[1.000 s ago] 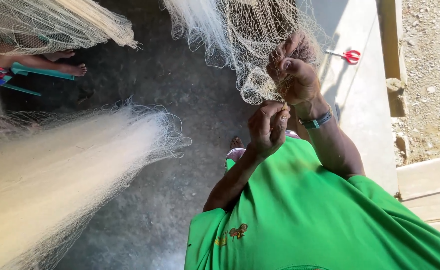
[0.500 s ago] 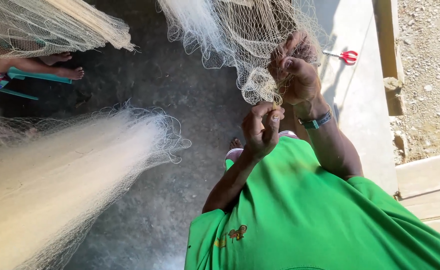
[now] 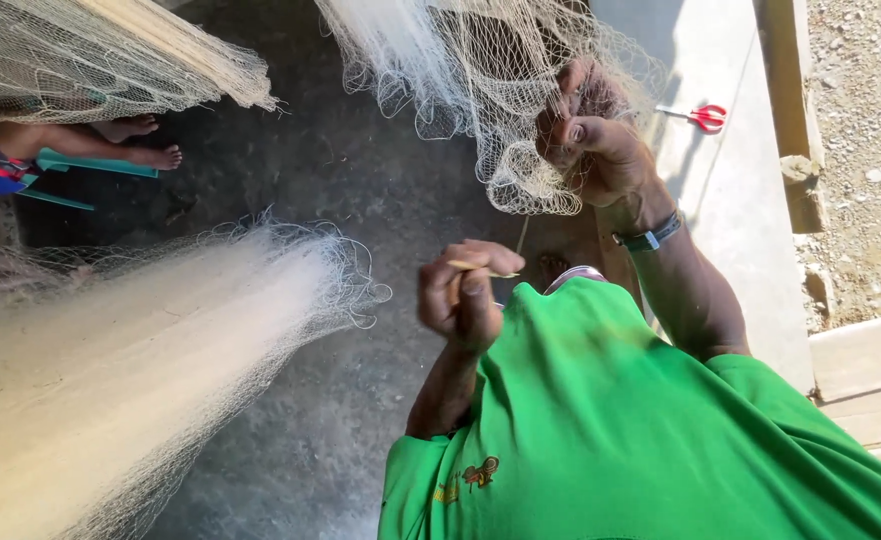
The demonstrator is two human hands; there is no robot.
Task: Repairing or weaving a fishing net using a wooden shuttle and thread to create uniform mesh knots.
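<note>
My right hand [image 3: 600, 150], with a dark band at the wrist, is closed on a bunched fold of pale fishing net [image 3: 490, 80] that hangs from above. My left hand [image 3: 465, 295] sits lower, close to my green shirt [image 3: 620, 430], and pinches a thin yellowish netting needle [image 3: 485, 269] held roughly level. A fine thread between the needle and the net is too thin to make out. The left hand is clear of the net.
A large heap of pale net [image 3: 110, 350] spreads over the dark concrete floor at left, with more net [image 3: 100, 60] hanging at the top left. Another person's bare feet [image 3: 150, 142] rest by a teal object. Red scissors [image 3: 705, 117] lie on the light ledge; gravel lies beyond.
My left hand has drawn down and away from the net toward my chest, bringing the needle with it. My right hand keeps its grip on the net.
</note>
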